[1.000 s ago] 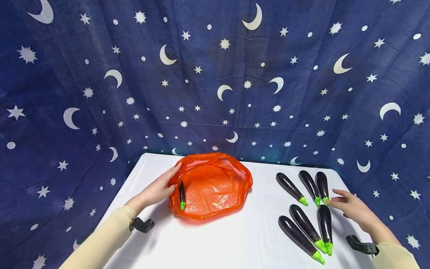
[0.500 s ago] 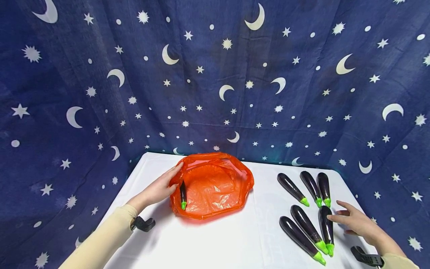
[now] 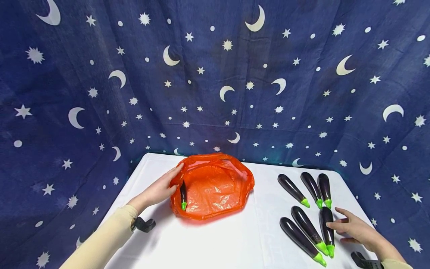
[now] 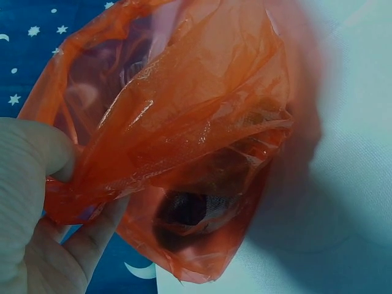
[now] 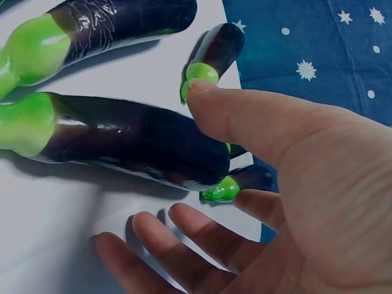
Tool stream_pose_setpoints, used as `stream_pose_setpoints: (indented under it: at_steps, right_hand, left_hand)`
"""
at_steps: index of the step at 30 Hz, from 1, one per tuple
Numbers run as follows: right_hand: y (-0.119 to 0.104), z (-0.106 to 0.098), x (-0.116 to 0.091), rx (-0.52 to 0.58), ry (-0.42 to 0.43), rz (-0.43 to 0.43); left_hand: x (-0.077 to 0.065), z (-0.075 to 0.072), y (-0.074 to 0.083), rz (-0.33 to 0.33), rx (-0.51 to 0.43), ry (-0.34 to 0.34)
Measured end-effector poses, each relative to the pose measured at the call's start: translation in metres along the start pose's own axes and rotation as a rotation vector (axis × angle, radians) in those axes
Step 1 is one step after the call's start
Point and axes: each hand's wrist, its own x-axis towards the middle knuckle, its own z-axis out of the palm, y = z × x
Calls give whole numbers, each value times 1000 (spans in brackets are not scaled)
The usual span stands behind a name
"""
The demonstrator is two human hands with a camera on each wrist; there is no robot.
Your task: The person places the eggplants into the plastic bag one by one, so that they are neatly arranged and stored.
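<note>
My left hand [image 3: 160, 191] pinches the left rim of an orange plastic bag [image 3: 211, 188], whose mouth stands wide. In the left wrist view the thumb is over the plastic [image 4: 202, 116] and the fingers are behind it. One dark eggplant [image 3: 183, 194] with a green cap lies inside, against the bag's left wall. At the table's right side, my right hand [image 3: 357, 228] is beside the nearest right-hand eggplant [image 3: 326, 226]. Its thumb [image 5: 236, 113] overlaps the blunt end of that eggplant in the right wrist view, the other fingers spread on the opposite side.
Two more eggplants [image 3: 300, 237] lie left of that one. Farther back is a row of three eggplants [image 3: 310, 186]. All rest on a white-covered table [image 3: 231, 243], with a blue curtain [image 3: 201, 93] of moons and stars behind and at both sides.
My right hand has come toward the front, from beside the back row's caps to the nearest right-hand eggplant. The left hand keeps its hold on the bag. The view has shifted slightly.
</note>
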Motion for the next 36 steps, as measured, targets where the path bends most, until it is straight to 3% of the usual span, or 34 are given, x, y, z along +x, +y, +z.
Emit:
stream_pose_setpoints:
  at_steps: [10, 36]
  right_hand:
    - [4, 4, 2, 8, -3, 51]
    - [10, 4, 11, 38, -12, 37]
  left_hand:
    - [-1, 4, -2, -4, 11, 2]
    - [0, -1, 2, -11, 5, 4]
